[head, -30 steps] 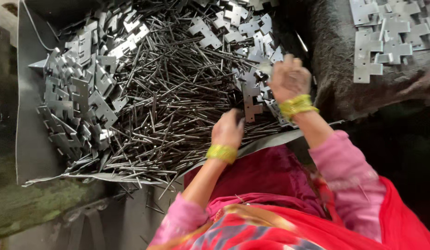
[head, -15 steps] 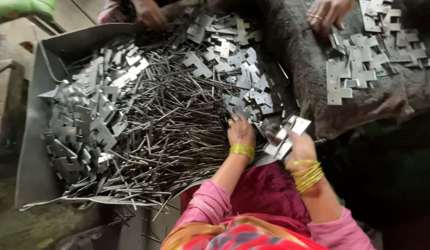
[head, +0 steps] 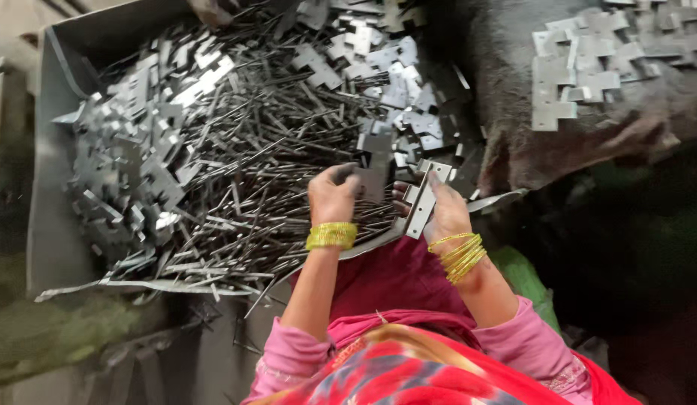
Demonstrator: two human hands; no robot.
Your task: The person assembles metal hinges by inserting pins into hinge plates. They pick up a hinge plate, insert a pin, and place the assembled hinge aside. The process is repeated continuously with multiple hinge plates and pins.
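Note:
A large metal tray (head: 56,225) holds a heap of thin metal rods (head: 266,172) mixed with flat cross-shaped metal plates (head: 138,157). My left hand (head: 332,196), with a yellow bangle at the wrist, rests on the rods at the tray's near edge and pinches a flat metal plate (head: 372,180). My right hand (head: 442,214), wearing several thin yellow bangles, grips a small stack of flat plates (head: 422,199) just beside the left hand. Pink sleeves cover both forearms.
A dark grey mound (head: 528,150) to the right of the tray carries a laid-out group of cross-shaped plates (head: 581,75). Red cloth (head: 393,277) lies over my lap below the hands. The tray's bent front lip (head: 138,286) juts toward me.
My right hand has come in from the tray's right edge toward the left hand, still holding plates. The other person's hands seen earlier at the top are out of view.

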